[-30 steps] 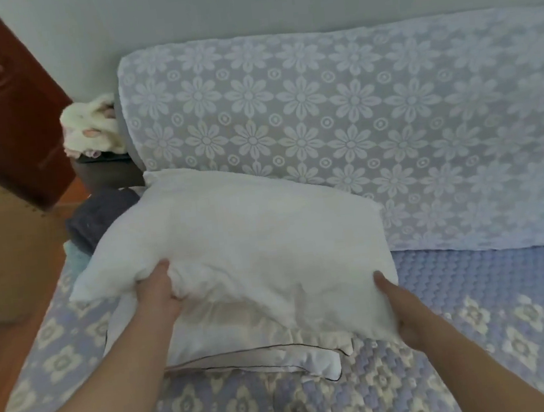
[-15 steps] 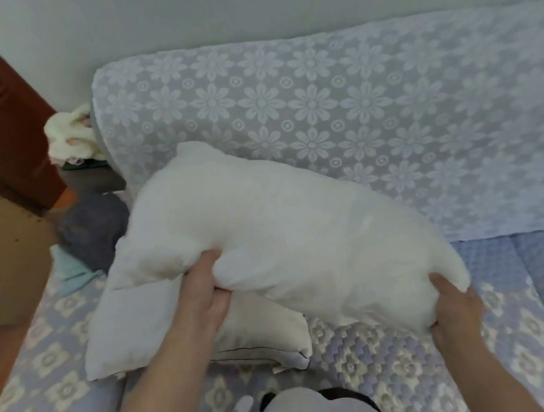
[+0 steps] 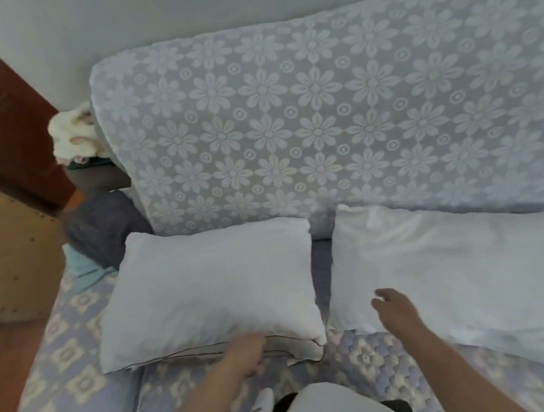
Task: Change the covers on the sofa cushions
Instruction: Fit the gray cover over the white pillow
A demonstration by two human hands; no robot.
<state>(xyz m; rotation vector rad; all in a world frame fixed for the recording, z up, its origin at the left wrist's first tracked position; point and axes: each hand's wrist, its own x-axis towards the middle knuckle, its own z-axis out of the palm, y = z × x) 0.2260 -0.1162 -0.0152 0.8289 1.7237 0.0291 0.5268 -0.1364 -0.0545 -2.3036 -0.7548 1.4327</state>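
Note:
Two white cushions lie side by side on the sofa seat (image 3: 363,357). The left cushion (image 3: 205,286) wears a cover with thin black piping along its front flap. My left hand (image 3: 246,353) grips that front edge, fingers curled over the flap. The right cushion (image 3: 456,277) is a bare white insert, lying flat against the backrest. My right hand (image 3: 395,307) hovers just above its front left part with relaxed, spread fingers and holds nothing.
The backrest (image 3: 320,106) carries a floral lace throw. A dark grey cloth (image 3: 105,226) and a teal cloth (image 3: 82,269) lie at the seat's left end. A cream bundle (image 3: 71,133) sits on a side table. A wooden panel (image 3: 7,253) stands left.
The bare insert, held in both hands above the covered cushion, now lies to its right. My right hand has let go; my left hand has moved to the covered cushion's front edge.

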